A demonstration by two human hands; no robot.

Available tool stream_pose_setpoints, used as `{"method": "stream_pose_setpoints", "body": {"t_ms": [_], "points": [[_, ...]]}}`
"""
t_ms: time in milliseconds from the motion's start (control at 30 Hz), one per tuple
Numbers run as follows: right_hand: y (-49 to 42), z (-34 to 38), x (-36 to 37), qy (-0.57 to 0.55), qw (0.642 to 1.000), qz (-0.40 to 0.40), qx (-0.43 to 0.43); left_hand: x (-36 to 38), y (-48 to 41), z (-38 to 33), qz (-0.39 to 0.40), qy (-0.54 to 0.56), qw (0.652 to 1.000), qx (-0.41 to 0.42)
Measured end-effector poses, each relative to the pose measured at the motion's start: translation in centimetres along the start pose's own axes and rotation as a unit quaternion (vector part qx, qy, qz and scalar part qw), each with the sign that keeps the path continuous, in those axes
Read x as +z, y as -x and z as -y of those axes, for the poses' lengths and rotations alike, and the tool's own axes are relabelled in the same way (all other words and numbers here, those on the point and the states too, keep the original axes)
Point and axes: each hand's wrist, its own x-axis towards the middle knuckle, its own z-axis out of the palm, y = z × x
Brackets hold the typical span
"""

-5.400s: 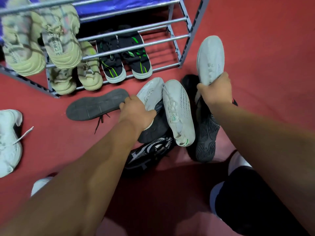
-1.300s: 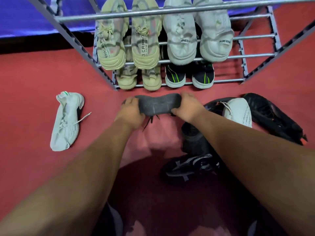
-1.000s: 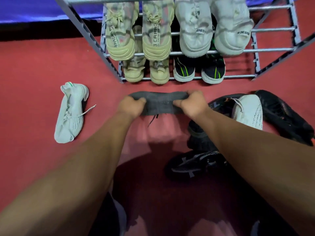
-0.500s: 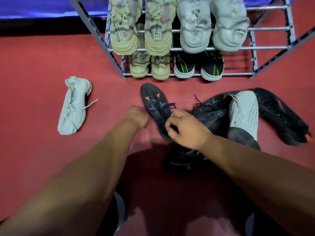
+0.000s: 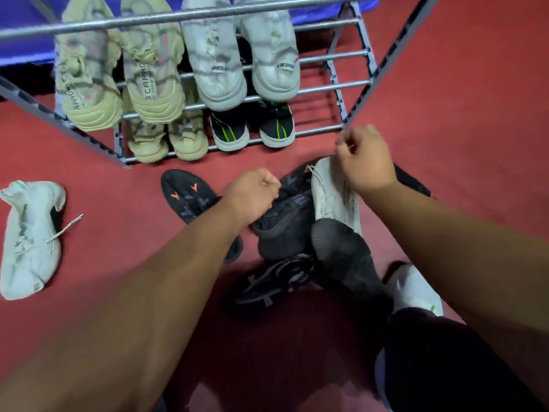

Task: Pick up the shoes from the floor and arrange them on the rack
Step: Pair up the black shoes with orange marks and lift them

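My right hand [image 5: 366, 162] is closed and pinches the lace of a white knit shoe [image 5: 332, 200] lying in the pile on the red floor. At the collar of a black knit shoe [image 5: 285, 224] beside it, my left hand [image 5: 252, 194] is clenched; its grip is hidden under the fist. A black shoe with orange marks [image 5: 185, 196] lies free on the floor to the left. Far left lies a lone white shoe [image 5: 28, 236]. The metal rack [image 5: 178, 17] holds a beige pair and a white pair above, and a beige pair and a black-green pair below.
Two more dark shoes sit in the pile: one sole-up [image 5: 344, 257] and one with grey stripes [image 5: 267, 288]. Another black shoe [image 5: 414, 184] shows behind my right forearm. My own white-shod foot [image 5: 416, 289] and dark trouser leg are at the lower right. The rack's right part has bare bars [image 5: 329, 87].
The black shoe with orange marks was let go and lies on the floor. Both hands moved right, onto the pile; my right hand now lifts the white shoe's lace.
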Motion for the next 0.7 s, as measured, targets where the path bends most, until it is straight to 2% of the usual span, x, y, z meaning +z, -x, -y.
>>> {"method": "stream_pose_setpoints", "body": {"t_ms": [67, 133, 233, 267, 333, 400, 433, 500, 600, 700], "points": [[0.1, -3.8, -1.3, 0.037, 0.997, 0.001, 0.068, 2.1, -0.1, -1.1, 0.011, -0.025, 1.0, 0.014], [0.9, -7.5, -2.5, 0.087, 0.983, 0.055, 0.154, 4.1, 0.5, -2.1, 0.012, -0.063, 0.997, 0.053], [2.4, -11.2, -3.9, 0.188, 0.948, 0.148, 0.21, 6.3, 0.6, -2.4, -0.072, -0.199, 0.971, 0.111], [2.8, -11.9, -3.9, 0.213, 0.942, 0.16, 0.205, 6.7, 0.5, -2.2, -0.101, -0.252, 0.957, 0.099], [3.2, -12.1, -3.6, 0.228, 0.944, 0.157, 0.178, 6.8, 0.3, -1.3, -0.104, -0.318, 0.942, 0.003], [3.3, -10.7, -2.6, 0.159, 0.969, 0.121, 0.147, 6.5, -0.1, -0.2, -0.077, -0.34, 0.932, -0.097], [3.2, -9.4, -2.1, 0.1, 0.981, 0.1, 0.13, 6.2, -0.3, 0.4, -0.065, -0.344, 0.93, -0.115], [3.1, -6.5, -1.1, -0.002, 0.993, 0.082, 0.09, 5.8, -0.6, 1.3, -0.031, -0.352, 0.929, -0.111], [3.4, -2.7, -0.3, -0.09, 0.988, 0.117, 0.044, 5.0, -0.7, 2.0, 0.001, -0.351, 0.932, -0.091], [3.9, -1.6, 0.2, -0.048, 0.98, 0.19, 0.041, 4.7, -0.4, 2.0, 0.007, -0.33, 0.94, -0.085]]}}
